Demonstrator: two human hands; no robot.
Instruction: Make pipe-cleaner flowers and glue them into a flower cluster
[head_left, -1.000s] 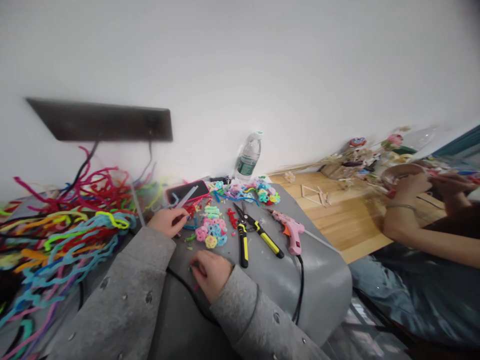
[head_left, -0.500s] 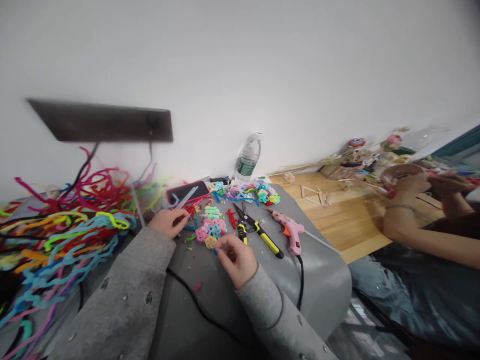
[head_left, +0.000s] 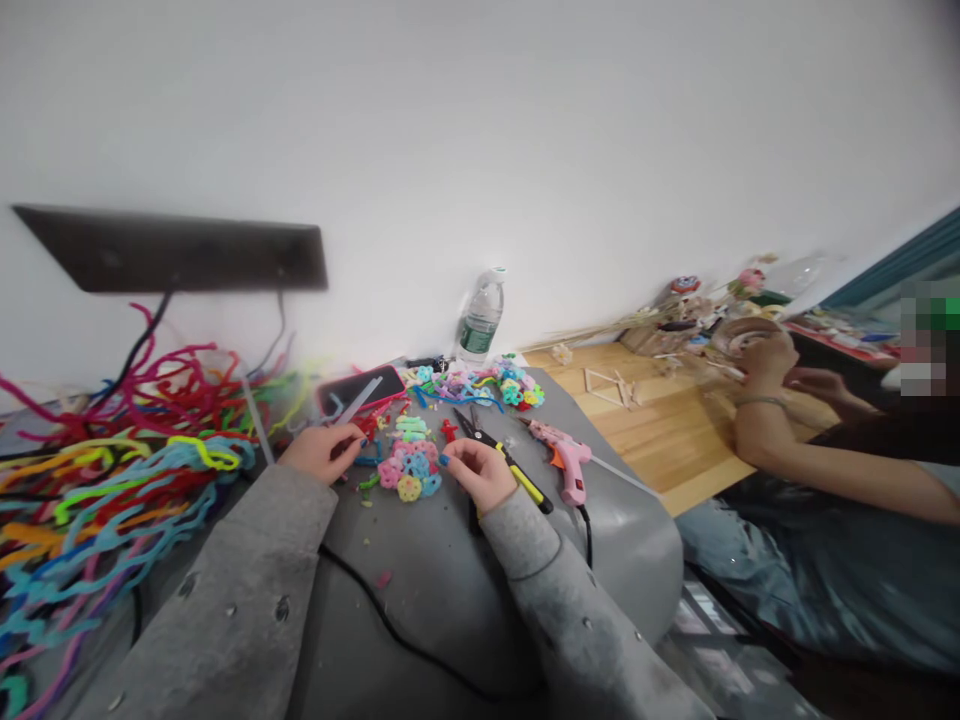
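Observation:
My left hand rests at the left of the small craft pieces, its fingers bent and drawn together; whatever they may hold is hidden. Just right of the fuzzy pipe-cleaner flowers, in pink, blue and yellow, my right hand has its thumb and forefinger closed in a pinch. Nothing can be made out between those fingertips. Green coiled pieces lie behind the flowers. A red twisted piece is beyond the right fingers. Black-and-yellow pliers lie partly behind that hand.
A pink glue gun with a cord lies at right. Loose pipe cleaners heap up at left. A phone, a water bottle and more fuzzy flowers stand behind. Another person's arm works at the wooden table.
The view has shifted, moving the scene slightly left. My right hand has moved up and right off the yellow flower, now covering part of the pliers. My left hand stays near the same pieces.

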